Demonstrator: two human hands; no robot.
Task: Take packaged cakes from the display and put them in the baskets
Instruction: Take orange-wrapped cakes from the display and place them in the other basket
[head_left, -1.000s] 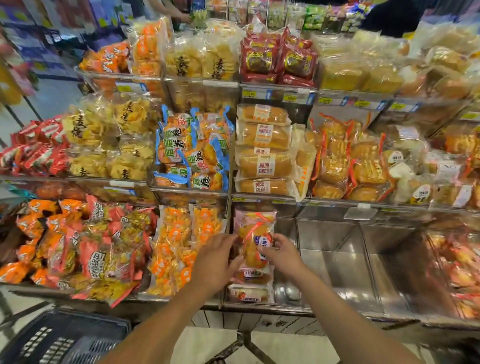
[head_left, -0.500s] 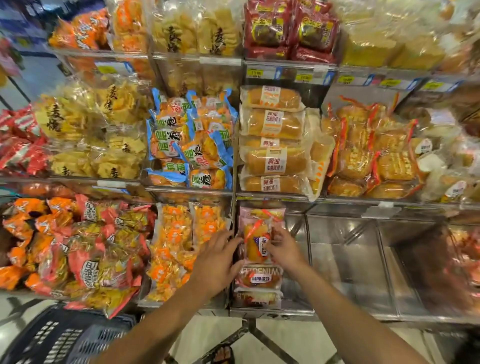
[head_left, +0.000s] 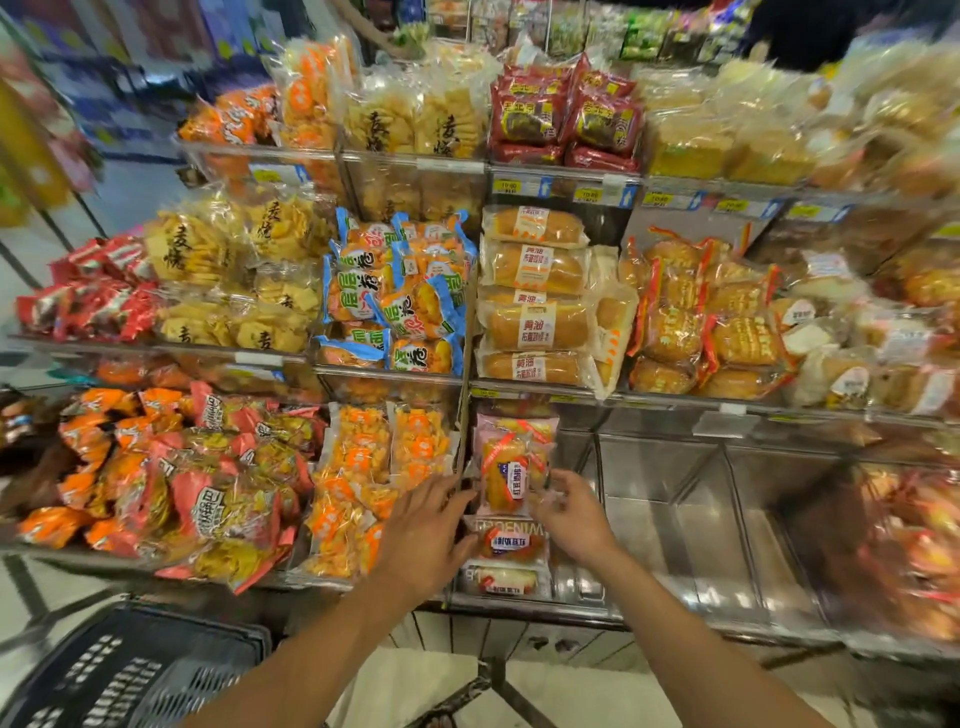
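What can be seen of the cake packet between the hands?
The cake packet is clear, shiny plastic with a red diagonal stripe and a white label over a golden cake. It stands upright in the lowest bin, above similar packets lying flat. The right hand pinches its right edge; the left hand touches its left edge.

cake pack (head_left: 511, 475) between left hand (head_left: 426, 540) and right hand (head_left: 574, 519) | basket (head_left: 119, 675) lower-left

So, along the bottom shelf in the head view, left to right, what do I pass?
Red-and-orange snack bags → orange-printed clear packs → left hand → upright cake pack → right hand → steel bins → blurred orange packs.
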